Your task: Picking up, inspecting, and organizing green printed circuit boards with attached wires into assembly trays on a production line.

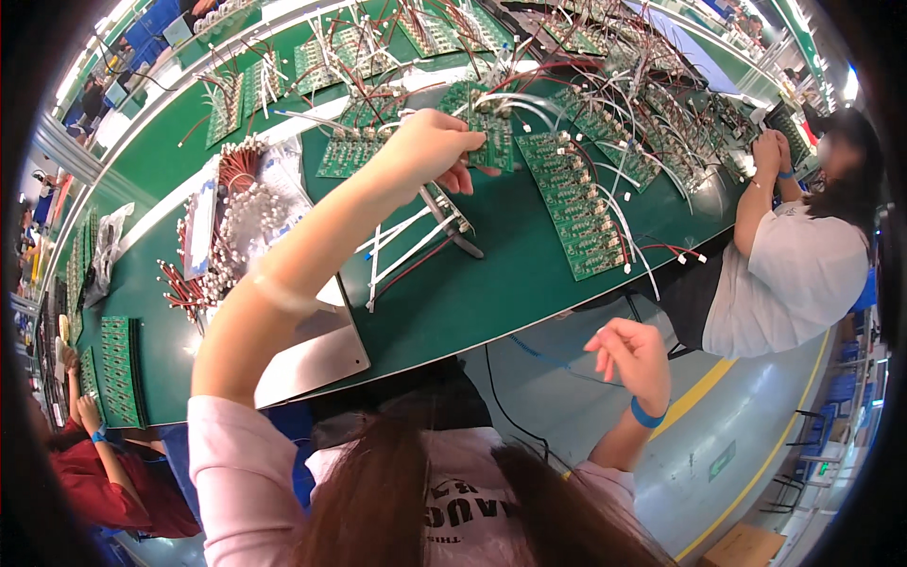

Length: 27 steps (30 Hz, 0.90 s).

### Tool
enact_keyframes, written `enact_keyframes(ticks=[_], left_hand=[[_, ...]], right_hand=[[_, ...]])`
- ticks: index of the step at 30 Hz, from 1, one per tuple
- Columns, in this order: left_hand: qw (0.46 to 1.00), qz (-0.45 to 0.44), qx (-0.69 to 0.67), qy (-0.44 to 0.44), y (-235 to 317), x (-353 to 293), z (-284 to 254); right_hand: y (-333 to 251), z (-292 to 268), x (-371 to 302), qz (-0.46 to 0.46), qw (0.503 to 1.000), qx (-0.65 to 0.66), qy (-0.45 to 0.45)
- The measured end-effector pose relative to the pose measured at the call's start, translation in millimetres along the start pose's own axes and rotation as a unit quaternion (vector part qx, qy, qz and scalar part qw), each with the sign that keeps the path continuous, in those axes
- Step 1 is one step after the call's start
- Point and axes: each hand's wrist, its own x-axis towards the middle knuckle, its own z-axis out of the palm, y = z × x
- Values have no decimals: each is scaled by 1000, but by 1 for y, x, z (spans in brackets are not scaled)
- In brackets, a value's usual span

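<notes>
My left hand [430,151] reaches across the green table and pinches the edge of a green circuit board [493,142] between thumb and fingers. White wires run from this board. Below that hand, loose white and dark red wires [402,250] and a grey stick-like tool [463,244] lie on the mat; the tool's kind cannot be made out. My right hand [635,364] hangs in the air off the table's near edge. Its fingers are loosely bent and apart, with nothing seen in them. A blue strap [648,414] circles that wrist. Closest to it on the table is a wired board panel [572,213].
Bundled wires with white connectors [248,213] lie at the left, beside a metal plate [316,354]. A stack of boards [120,369] stands further left. Wired boards [350,52] line the back. One co-worker [784,255] sits at the right, another [104,472] at the left.
</notes>
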Motion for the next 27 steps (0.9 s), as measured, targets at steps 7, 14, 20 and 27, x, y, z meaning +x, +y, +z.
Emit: enact_keyframes(ticks=[7,14,20,27], left_hand=[[992,-19,-90,-89,13,-81,16],[994,-15,-62,-83,11,-96,21],[998,26,-41,-30,2,-106,19],[995,-8,56,-78,7,-145,-11]], right_hand=[[-33,49,33,-163,970,163,-76],[-51,81,50,-250,950,189,8],[-54,93,49,-249,951,174,50],[-78,101,50,-256,948,181,-49]])
